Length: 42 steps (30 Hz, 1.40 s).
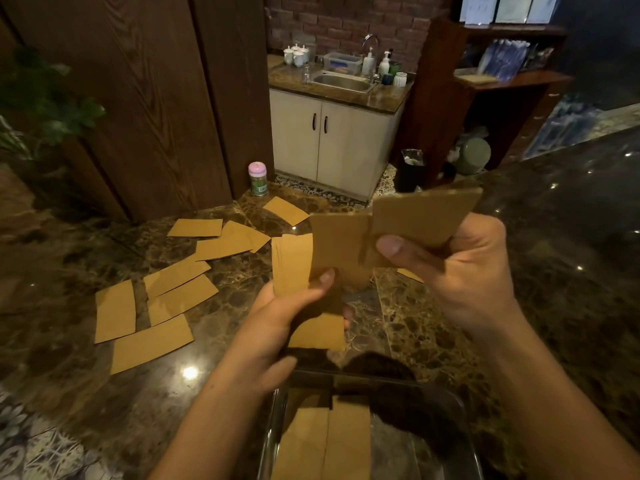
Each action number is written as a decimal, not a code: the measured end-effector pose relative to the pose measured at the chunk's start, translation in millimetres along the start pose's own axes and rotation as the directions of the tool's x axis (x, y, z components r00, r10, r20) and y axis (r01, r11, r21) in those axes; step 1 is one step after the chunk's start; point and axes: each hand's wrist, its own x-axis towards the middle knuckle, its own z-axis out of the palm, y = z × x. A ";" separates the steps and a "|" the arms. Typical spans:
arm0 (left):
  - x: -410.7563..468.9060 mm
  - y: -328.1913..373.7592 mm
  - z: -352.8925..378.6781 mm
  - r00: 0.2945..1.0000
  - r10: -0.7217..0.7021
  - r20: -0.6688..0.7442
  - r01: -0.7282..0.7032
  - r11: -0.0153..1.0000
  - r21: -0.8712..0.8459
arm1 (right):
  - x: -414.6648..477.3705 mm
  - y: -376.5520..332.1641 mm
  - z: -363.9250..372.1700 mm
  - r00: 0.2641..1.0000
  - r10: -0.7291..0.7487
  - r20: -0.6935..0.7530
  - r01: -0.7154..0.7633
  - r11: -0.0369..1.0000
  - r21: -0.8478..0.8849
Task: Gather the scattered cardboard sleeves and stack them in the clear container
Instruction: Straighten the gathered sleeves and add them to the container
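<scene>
1. Left hand, seen from the head camera, is curled round a loose bundle of cardboard sleeves. The thumb presses on the front. The bundle is fanned out: some pieces stand upright above the fingers, and one hangs down below them.
2. Right hand pinches a single sleeve between thumb and fingers. The sleeve is tilted up to the right, and its lower left end overlaps the tallest piece of the bundle.
3. Both hands are raised above the marble counter, just beyond the clear container at the bottom edge of the view. Stacked sleeves lie flat inside it, side by side.
4. Scattered sleeves lie flat on the counter to the left of the hands, spread from the near left towards the far middle. Several overlap at their corners. One lone sleeve lies farthest back, and the corner of another shows under the right hand.
5. At the counter's far edge a small bottle with a pink lid stands upright beside the dark wooden panel.
6. Beyond that are a white cabinet with a steel sink on top and a black bin to its right. A leafy plant is at the far left.
</scene>
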 end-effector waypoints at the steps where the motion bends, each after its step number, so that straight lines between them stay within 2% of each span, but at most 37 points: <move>1: 0.6 0.5 0.5 1.000 0.015 0.014 -0.014 1.000 -0.023 | -1.5 -0.8 -1.7 0.998 -0.022 0.057 0.020 1.000 0.023; 4: 5.3 1.5 -2.5 0.998 0.052 0.033 -0.047 0.991 -0.122 | -8.5 -0.6 -9.8 0.967 -0.059 0.249 0.060 0.998 0.004; 6: 5.1 3.9 -4.2 0.994 0.029 0.101 -0.010 0.983 -0.181 | -15.4 0.4 -15.4 0.938 -0.034 0.345 0.074 0.992 -0.102; 8: 1.5 7.1 -1.3 0.988 -0.003 0.152 0.036 0.975 -0.220 | -22.0 2.7 -19.7 0.896 -0.024 0.443 0.159 0.950 -0.269; 11: -3.0 7.0 2.8 0.995 0.045 0.093 -0.037 0.996 -0.083 | -28.0 6.1 -20.2 0.823 0.017 0.568 0.322 0.810 -0.490; 13: -3.5 4.3 3.8 0.993 0.116 0.027 -0.116 0.993 0.023 | -30.1 4.3 -20.8 0.820 0.047 0.571 0.324 0.785 -0.529; 14: -3.2 3.3 4.2 0.990 0.140 0.005 -0.140 0.989 0.049 | -31.2 2.1 -20.4 0.839 0.063 0.540 0.277 0.805 -0.524; 16: -4.4 1.0 3.5 0.984 0.176 -0.029 -0.174 0.984 0.041 | -34.7 -4.8 -17.2 0.903 0.169 0.395 0.021 0.900 -0.434; 18: -5.5 0.7 4.8 0.978 0.201 -0.048 -0.200 0.980 0.007 | -36.4 -9.4 -9.9 0.923 0.331 0.197 -0.284 0.931 -0.229; 20: -4.5 -0.7 6.4 0.969 0.246 0.003 -0.246 0.969 0.019 | -39.4 -5.3 0.2 0.876 0.481 0.027 -0.481 0.876 0.017; 22: -4.7 -2.2 9.8 0.958 0.281 0.060 -0.284 0.957 0.058 | -40.8 0.5 15.1 0.797 0.600 -0.069 -0.574 0.788 0.223; 25: -4.9 -3.3 12.1 0.976 0.216 0.003 -0.216 0.976 -0.002 | -42.0 4.0 34.0 0.719 0.681 -0.141 -0.595 0.707 0.382; 29: -8.1 0.0 5.2 0.995 0.087 0.048 -0.081 0.990 -0.119 | -42.2 4.2 38.4 0.671 0.738 -0.072 -0.622 0.613 0.488; 34: -7.1 0.0 -3.1 0.988 0.153 -0.012 -0.153 0.988 0.004 | -43.5 -0.3 32.6 0.714 0.686 -0.140 -0.580 0.691 0.432; 39: -2.7 -3.0 1.9 0.972 0.233 0.032 -0.235 0.966 0.108 | -47.0 -1.6 31.5 0.743 0.669 0.025 -0.629 0.684 0.370; 42: -1.1 -4.5 0.0 0.969 0.238 0.059 -0.244 0.963 0.115 | -45.5 -0.3 32.6 0.750 0.661 -0.017 -0.598 0.688 0.411</move>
